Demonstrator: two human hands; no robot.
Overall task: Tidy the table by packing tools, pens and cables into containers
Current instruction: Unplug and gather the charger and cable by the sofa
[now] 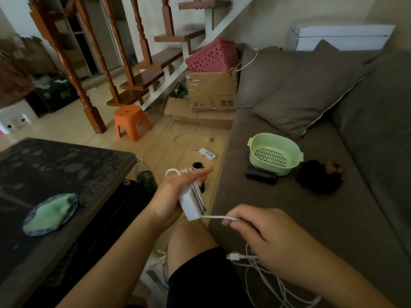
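White charger (190,205), long axis near upright, in left hand (169,196) grip; cable (216,217) in right hand (255,230) grip.

Both of the person's bare forearms are reaching forward from the bottom of the view, and the 2 hands are sitting close together in front of the body. The left hand (171,196) is sitting a little higher, palm turned toward the right. Its fingers are curling round a white charger block (189,203), while 1 finger is sticking out straight past the top. The right hand (258,232) is sitting lower and nearer, its back facing up and its fingers curled. Thumb and forefinger are pinching the white cable (215,217) running taut to the block. The 2 hands are staying just apart.
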